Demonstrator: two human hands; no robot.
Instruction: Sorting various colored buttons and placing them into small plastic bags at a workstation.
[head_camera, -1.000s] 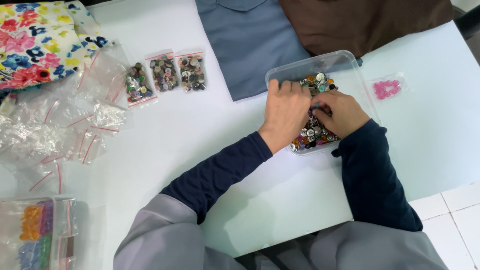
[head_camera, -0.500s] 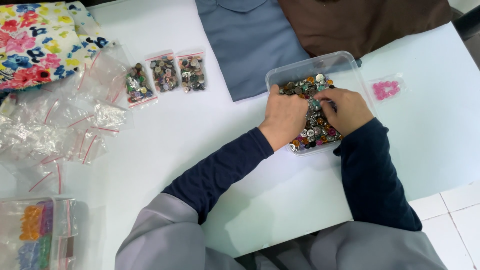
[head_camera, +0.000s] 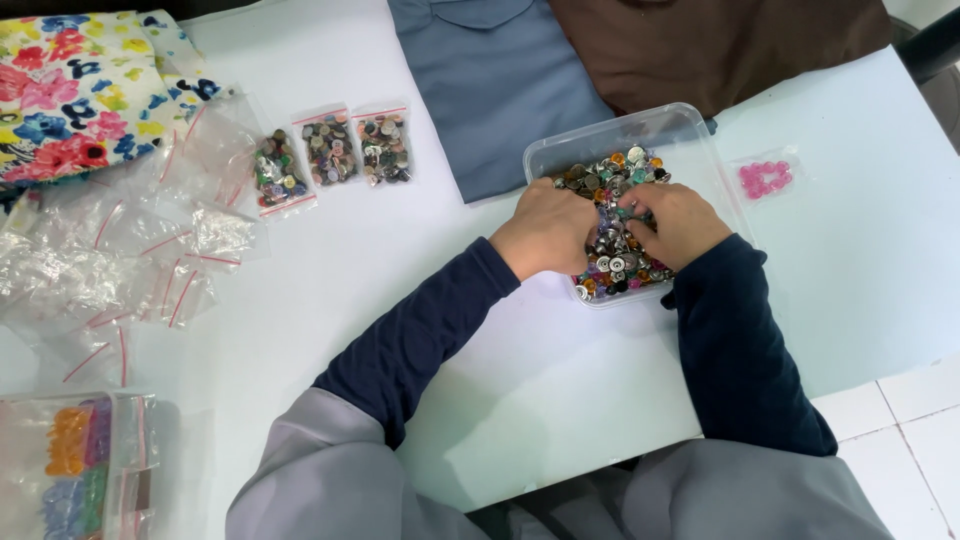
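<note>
Leftmost on the table (head_camera: 420, 300) lies a heap of empty clear bags (head_camera: 120, 260), then three small bags of buttons (head_camera: 330, 152). Further right, one clear tub (head_camera: 600, 135) holds mixed buttons (head_camera: 610, 175). Both hands dig in it, palms down: the left hand (head_camera: 545, 228) has curled fingers (head_camera: 578, 238) buried among them, and the right hand (head_camera: 680, 222) pinches some. One bag of pink buttons (head_camera: 765, 178) lies beyond.
</note>
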